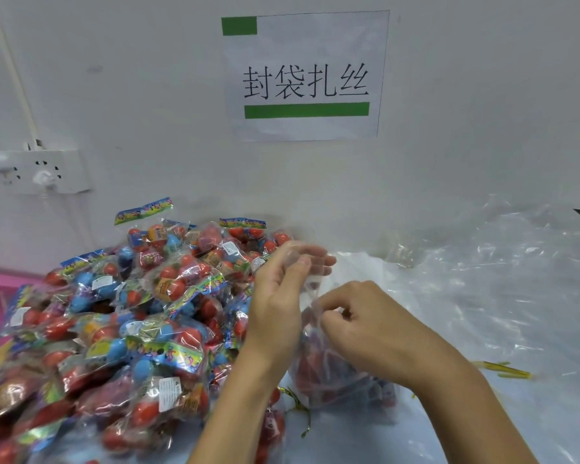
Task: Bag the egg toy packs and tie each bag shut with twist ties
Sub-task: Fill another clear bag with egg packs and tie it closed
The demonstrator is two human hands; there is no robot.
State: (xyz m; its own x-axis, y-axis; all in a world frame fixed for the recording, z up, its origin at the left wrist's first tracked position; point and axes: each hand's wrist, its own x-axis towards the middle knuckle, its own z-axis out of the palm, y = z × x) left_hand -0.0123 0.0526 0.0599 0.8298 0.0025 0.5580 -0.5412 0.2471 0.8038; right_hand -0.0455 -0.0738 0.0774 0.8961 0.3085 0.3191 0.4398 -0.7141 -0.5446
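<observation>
Nearest, below the hands: gold ties [298, 410] curl on the counter [549, 423] just under the left wrist; more ties [506, 370] lie to the right of the right forearm, well apart from the work.
Bag: a clear bag [335, 373] holding red and blue egg packs stands on the counter directly beneath both hands, its long axis running upward from the filled bottom to the loose neck between the hands.
Right hand: the right hand [365, 324] curls its fingers and thumb round the bag's neck, pinching the film low down, just above the packs.
Left hand: the left hand [287, 289] sits higher and slightly farther, thumb against fingertips on the top edge of the film; the fingers look loosely bent, and how firm the hold is cannot be made out through the plastic.
Key relation: the neck rises from the right hand to the left, so the right hand is nearer the point where a tie would go; the closest tie lies below the left wrist.
Step, as judged: gathering the neck, tie not yet on.
Left of the hands: a heap of unbagged packs [121, 316].
Right and beyond: crumpled clear sheeting [482, 262].
Farthest: a wall sign [305, 75] and a socket [44, 170].
</observation>
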